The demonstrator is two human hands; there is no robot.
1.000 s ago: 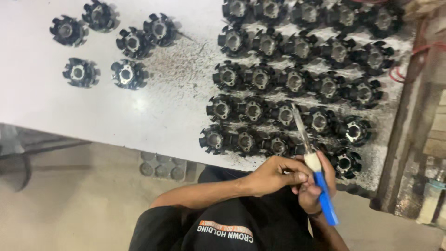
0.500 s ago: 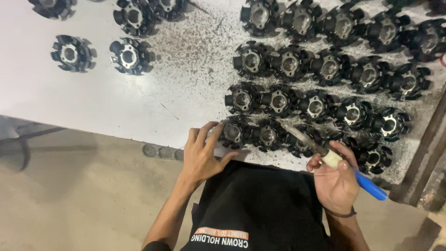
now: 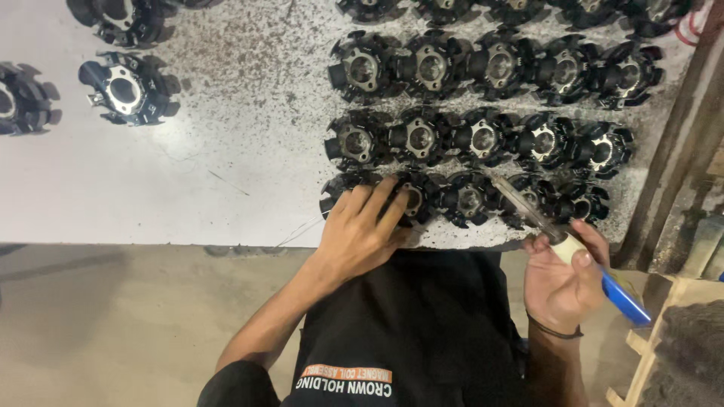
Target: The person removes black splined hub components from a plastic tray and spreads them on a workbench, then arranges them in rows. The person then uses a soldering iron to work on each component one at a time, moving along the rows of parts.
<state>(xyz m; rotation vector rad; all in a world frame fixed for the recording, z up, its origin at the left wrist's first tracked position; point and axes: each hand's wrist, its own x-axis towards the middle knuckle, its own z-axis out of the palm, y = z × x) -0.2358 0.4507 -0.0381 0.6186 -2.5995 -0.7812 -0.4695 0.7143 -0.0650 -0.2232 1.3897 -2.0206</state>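
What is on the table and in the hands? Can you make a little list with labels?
Left hand: left hand rests on a black round part at the table's near edge
Right hand: right hand grips a blue-handled tool, its thin metal blade over the front row
Parts: rows of black finned parts with metal centres
Apart: a few more parts at the far left
Table: white table, speckled with dark bits
Clothing: black shirt

Left hand (image 3: 360, 230): resting spread over a black finned part (image 3: 354, 197) at the table's (image 3: 151, 188) six o'clock edge.
Right hand (image 3: 562, 283): gripping a blue-handled file (image 3: 573, 252), blade pointing toward ten o'clock.
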